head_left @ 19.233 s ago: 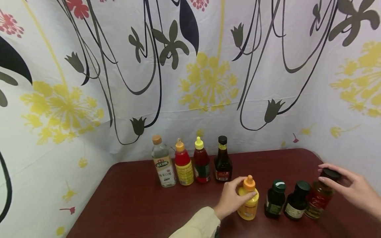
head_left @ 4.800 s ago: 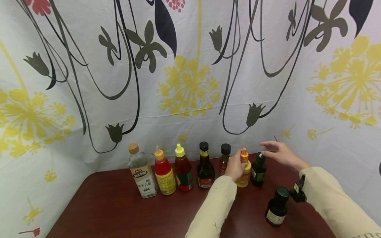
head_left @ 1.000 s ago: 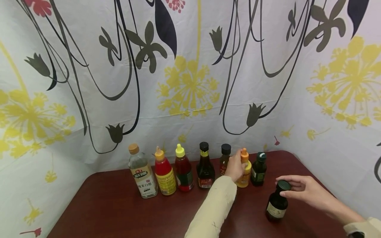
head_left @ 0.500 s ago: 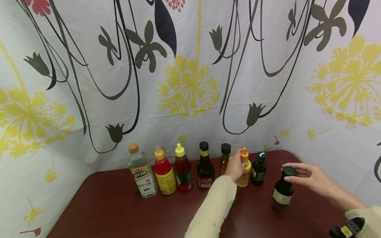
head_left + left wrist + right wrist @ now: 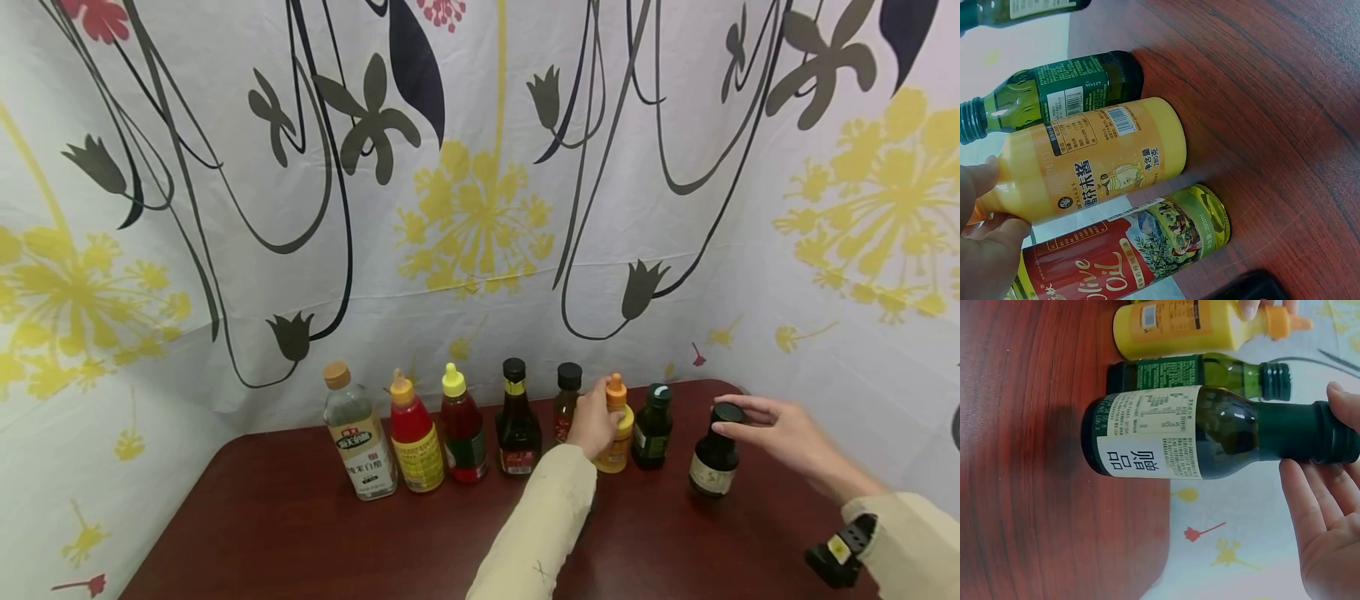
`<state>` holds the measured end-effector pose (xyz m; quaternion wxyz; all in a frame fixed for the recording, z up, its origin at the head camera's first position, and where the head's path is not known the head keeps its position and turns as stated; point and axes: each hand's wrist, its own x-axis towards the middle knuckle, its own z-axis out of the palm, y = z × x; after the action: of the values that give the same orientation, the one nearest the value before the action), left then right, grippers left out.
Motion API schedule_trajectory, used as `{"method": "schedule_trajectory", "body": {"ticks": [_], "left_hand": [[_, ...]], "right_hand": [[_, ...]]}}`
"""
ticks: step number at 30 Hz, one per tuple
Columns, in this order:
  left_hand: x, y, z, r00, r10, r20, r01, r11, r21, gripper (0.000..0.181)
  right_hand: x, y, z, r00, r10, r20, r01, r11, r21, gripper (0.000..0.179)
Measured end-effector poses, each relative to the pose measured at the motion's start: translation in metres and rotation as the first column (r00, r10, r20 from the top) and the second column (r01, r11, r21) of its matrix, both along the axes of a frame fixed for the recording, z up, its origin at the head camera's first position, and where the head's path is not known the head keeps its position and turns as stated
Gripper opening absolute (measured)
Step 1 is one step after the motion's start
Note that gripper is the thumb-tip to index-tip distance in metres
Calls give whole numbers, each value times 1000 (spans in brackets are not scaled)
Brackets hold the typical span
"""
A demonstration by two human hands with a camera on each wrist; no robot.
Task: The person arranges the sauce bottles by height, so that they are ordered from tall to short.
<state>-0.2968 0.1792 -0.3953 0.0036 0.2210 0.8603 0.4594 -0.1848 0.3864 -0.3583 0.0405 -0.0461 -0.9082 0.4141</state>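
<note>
At the back right of the table, my left hand (image 5: 591, 425) grips the neck of a yellow mustard squeeze bottle (image 5: 1091, 162) with an orange nozzle. My right hand (image 5: 783, 435) pinches the dark green cap end of a dark glass bottle with a cream label (image 5: 1154, 434), holding it upright. This bottle seems just off the table, its shadow apart from its base in the right wrist view. Between the two held bottles stands a small green glass bottle (image 5: 651, 429). An olive oil bottle (image 5: 1129, 250) with a red label stands left of the mustard, partly behind my left hand in the head view.
Further left in the row stand a dark sauce bottle (image 5: 517, 425), a red bottle with a yellow tip (image 5: 462, 429), a red bottle with a yellow label (image 5: 416, 442) and a clear vinegar bottle (image 5: 362, 442). A patterned cloth (image 5: 480, 167) hangs behind the table (image 5: 315, 533).
Since 4.8 seconds ago, my right hand has left the small green bottle, taken the dark bottle and carried it back toward the row. My left hand stays on the mustard bottle.
</note>
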Motion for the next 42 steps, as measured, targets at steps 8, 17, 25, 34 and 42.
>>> {"method": "schedule_trajectory", "body": {"ticks": [8, 17, 25, 34, 42], "left_hand": [[1, -1, 1, 1000, 0, 22, 0, 1000, 0, 48], [2, 1, 4, 1000, 16, 4, -16, 1000, 14, 47], [4, -1, 4, 1000, 10, 17, -10, 1000, 16, 47], [5, -1, 5, 999, 12, 35, -13, 1000, 17, 47], [4, -1, 3, 1000, 14, 24, -15, 1000, 18, 48]], "right_hand": [[-17, 4, -15, 999, -43, -19, 42, 999, -22, 71], [-33, 4, -18, 995, -93, -38, 91, 995, -51, 77], [-42, 2, -23, 991, -121, -48, 118, 991, -67, 80], [-46, -2, -28, 988, -138, -73, 135, 990, -49, 74], [-48, -4, -32, 985, -134, -113, 128, 990, -57, 70]]}}
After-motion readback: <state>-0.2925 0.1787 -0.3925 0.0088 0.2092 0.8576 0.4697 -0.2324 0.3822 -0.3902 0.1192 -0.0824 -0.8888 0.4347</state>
